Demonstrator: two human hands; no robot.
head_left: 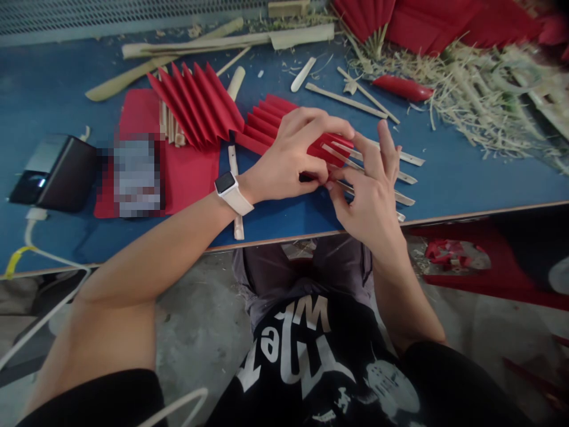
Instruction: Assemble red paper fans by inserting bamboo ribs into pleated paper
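Observation:
A red pleated paper fan (269, 118) with thin bamboo ribs (406, 157) lies near the table's front edge, its ribs sticking out to the right. My left hand (293, 157), with a white watch on the wrist, presses over the folds. Its thumb and forefinger are closed on the fan's front edge. My right hand (371, 193) meets it there, thumb and forefinger pinched at the paper where the ribs enter; its other fingers reach over the ribs. Both palms hide part of the fan. Left of it stands another red pleated paper (198, 104).
A red sheet (191, 178), a blurred-out phone-like object (137, 178) and a black device (57, 172) with a white cable are at left. Bamboo strips (347, 99) lie behind my hands. Bamboo shavings (471, 101) and a red-handled tool (402, 87) are at right.

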